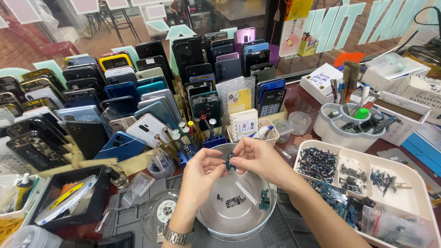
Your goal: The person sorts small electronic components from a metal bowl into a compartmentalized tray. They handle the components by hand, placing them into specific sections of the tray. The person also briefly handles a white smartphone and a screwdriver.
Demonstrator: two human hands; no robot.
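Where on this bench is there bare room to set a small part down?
Bare spots: the grey mat between the black tray and metal bowl, and the bowl's floor. Crowded: the phone racks and the white parts tray.

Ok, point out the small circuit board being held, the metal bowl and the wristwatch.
small circuit board [229, 161], head view, its blue middle between the fingertips.
metal bowl [271, 216], head view, right rim.
wristwatch [176, 236], head view, metal band on the left wrist.

1. My left hand [198, 171] is raised in front of me, wrist bent, fingers curled inward, thumb and fingertips pinched together.
2. My right hand [258, 158] comes in from the lower right, forearm angled across, fingers pinched.
3. Both sets of fingertips meet, almost touching each other.
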